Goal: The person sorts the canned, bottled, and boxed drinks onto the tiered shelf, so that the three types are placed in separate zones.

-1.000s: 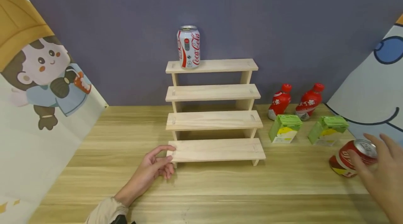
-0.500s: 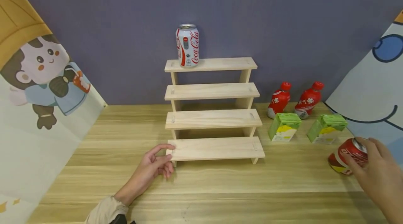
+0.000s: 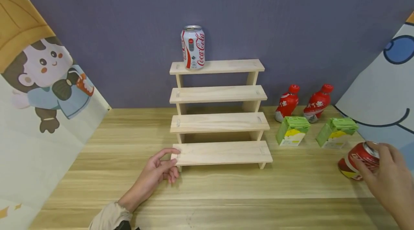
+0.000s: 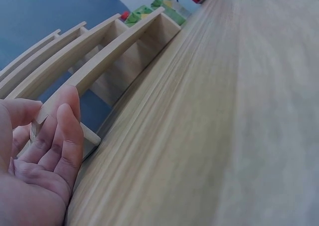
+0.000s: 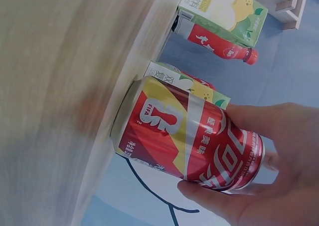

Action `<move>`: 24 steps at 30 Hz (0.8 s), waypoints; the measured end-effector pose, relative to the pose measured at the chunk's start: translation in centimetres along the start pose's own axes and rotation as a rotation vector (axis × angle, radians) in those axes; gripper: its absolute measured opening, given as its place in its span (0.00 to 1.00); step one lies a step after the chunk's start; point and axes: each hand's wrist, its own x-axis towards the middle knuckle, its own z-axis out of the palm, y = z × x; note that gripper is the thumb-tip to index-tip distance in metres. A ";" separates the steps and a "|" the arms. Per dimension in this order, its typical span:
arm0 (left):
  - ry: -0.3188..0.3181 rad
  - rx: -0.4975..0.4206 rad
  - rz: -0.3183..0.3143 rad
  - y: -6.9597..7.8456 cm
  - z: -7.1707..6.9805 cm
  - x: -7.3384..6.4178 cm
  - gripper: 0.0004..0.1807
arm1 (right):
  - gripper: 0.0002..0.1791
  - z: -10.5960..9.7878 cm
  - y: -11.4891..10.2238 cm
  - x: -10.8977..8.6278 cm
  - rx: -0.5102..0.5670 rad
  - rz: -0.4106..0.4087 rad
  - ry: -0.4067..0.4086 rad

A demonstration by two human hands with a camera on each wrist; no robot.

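Cartons (image 3: 293,132) in green stand beyond the right hand (image 3: 388,178), which grips the red can (image 3: 357,162); the left hand (image 3: 158,169) pinches the wooden rack (image 3: 220,123) by its lowest step (image 3: 223,153).

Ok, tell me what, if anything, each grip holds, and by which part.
The right grip holds the red can around its upper end; the left grip pinches the wooden rack at the left end of its lowest step.

Head camera's facing forward and down above left hand (image 3: 158,169) and right hand (image 3: 387,178); wrist cameras are peering close past each, all sharing green cartons (image 3: 293,131).
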 end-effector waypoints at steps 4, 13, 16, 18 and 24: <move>-0.003 -0.004 0.002 0.0 0.0 0.0 0.22 | 0.40 -0.3 -0.2 0.2 0.001 0.041 -0.031; 0.011 0.006 -0.007 -0.2 0.1 0.1 0.22 | 0.35 -0.1 -0.1 -0.2 0.043 0.018 0.040; 0.021 0.017 -0.013 -0.2 0.1 0.1 0.22 | 0.33 0.0 0.1 -0.3 0.080 -0.045 0.101; 0.024 0.019 -0.015 -0.2 0.1 0.1 0.22 | 0.32 0.0 0.2 -0.2 0.119 -0.100 0.142; 0.030 0.020 -0.018 -0.1 0.1 0.0 0.22 | 0.31 0.2 0.5 0.1 0.190 -0.134 0.202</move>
